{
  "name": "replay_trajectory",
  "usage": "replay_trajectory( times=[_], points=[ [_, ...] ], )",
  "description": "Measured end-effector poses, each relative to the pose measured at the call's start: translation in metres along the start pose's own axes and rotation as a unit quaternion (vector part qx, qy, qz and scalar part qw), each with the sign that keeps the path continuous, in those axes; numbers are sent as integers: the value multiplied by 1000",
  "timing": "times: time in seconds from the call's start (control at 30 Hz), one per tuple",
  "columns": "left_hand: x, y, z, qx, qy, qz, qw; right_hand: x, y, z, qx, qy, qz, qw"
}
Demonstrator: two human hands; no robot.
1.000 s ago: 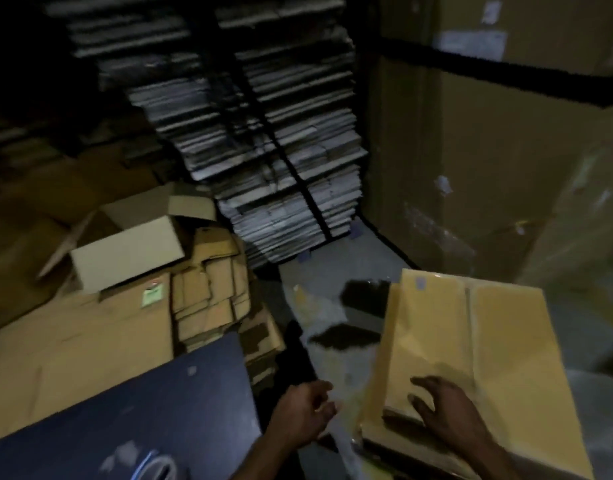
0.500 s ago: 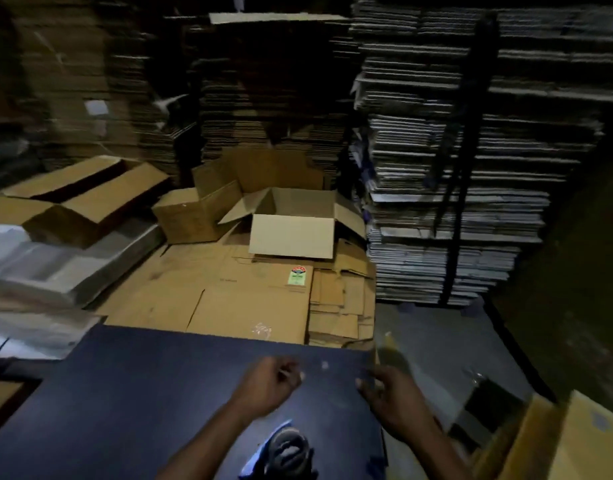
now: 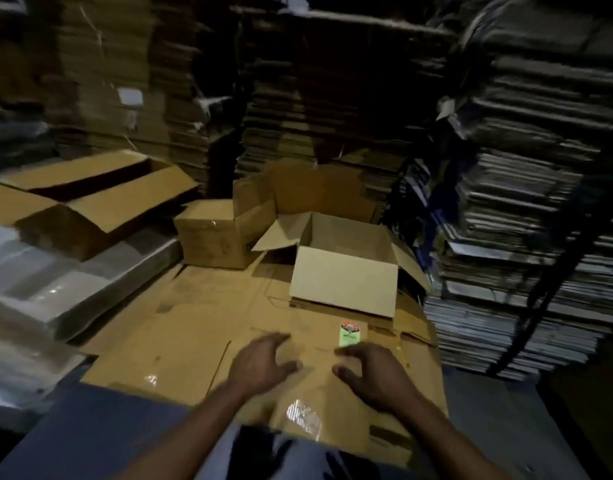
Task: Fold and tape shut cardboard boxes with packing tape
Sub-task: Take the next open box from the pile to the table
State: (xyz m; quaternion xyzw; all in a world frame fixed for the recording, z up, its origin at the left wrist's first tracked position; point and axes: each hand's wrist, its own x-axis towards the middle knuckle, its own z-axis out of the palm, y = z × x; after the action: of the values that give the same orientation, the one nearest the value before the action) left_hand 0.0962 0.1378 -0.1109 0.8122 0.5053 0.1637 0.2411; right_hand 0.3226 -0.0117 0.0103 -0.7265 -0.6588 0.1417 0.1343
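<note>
Flattened cardboard (image 3: pixel 201 327) lies near; both hands, left (image 3: pixel 260 365) and right (image 3: pixel 374 372), hover above it, fingers spread, empty, apparently positioned to pick up a sheet.

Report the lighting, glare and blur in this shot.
Head view: dim overall, dark at the top; glare on the clear tape patch of the flattened brown cardboard sheet; motion blur smears the tall corrugated stacks; both hands look soft.
</note>
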Motion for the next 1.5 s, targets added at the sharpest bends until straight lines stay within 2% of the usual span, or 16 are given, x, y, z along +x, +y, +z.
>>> replay_trajectory(
  times=[0.1, 0.17, 0.27, 0.33, 0.4, 0.47, 0.6, 0.7, 0.83, 1.1, 1.17, 1.23, 1.33, 1.37, 1.43, 1.5],
  points=[
    [125, -73, 31, 89, -107, -26, 990, 102, 6, 25, -47, -20, 32, 998],
    [178, -114, 62, 97, -138, -46, 985, 172, 10, 28, -94, -21, 47, 994],
    [201, -174, 104, 99, -128, -55, 985, 279, 11, 21, -154, -8, 25, 988],
    [199, -198, 142, 97, -97, -53, 989, 346, 27, 19, -190, -18, 48, 980],
    [192, -210, 152, 84, -63, -23, 994, 402, 43, 26, -241, -23, 69, 968],
    [185, -212, 151, 88, -44, -11, 995, 441, 62, 40, -279, -25, 76, 957],
    [184, -209, 154, 89, -34, 4, 995, 483, 83, 58, -247, -13, 134, 960],
    [182, -215, 159, 95, -30, -7, 995, 483, 83, 72, -241, -30, 122, 962],
    [194, -221, 166, 108, -43, -13, 993, 475, 91, 78, -244, 44, 112, 962],
    [209, -213, 154, 101, -98, -44, 989, 354, 60, 41, -155, 72, 59, 983],
    [196, -197, 145, 68, -100, -89, 989, 312, 49, 35, -144, 74, 47, 986],
    [167, -176, 143, 23, -66, -105, 992, 274, 35, 34, -122, 77, 30, 989],
    [71, -136, 122, -135, 20, -18, 990, 224, 17, 35, -118, 61, 1, 991],
    [26, -122, 107, -223, 47, 9, 974, 208, 10, 38, -109, 58, -8, 992],
    [-60, -86, 74, -406, 59, -16, 912, 175, -6, 45, -83, 45, -27, 995],
    [-130, -56, 39, -572, 57, -92, 813, 141, -23, 59, -33, 28, -43, 998]
  ],
)
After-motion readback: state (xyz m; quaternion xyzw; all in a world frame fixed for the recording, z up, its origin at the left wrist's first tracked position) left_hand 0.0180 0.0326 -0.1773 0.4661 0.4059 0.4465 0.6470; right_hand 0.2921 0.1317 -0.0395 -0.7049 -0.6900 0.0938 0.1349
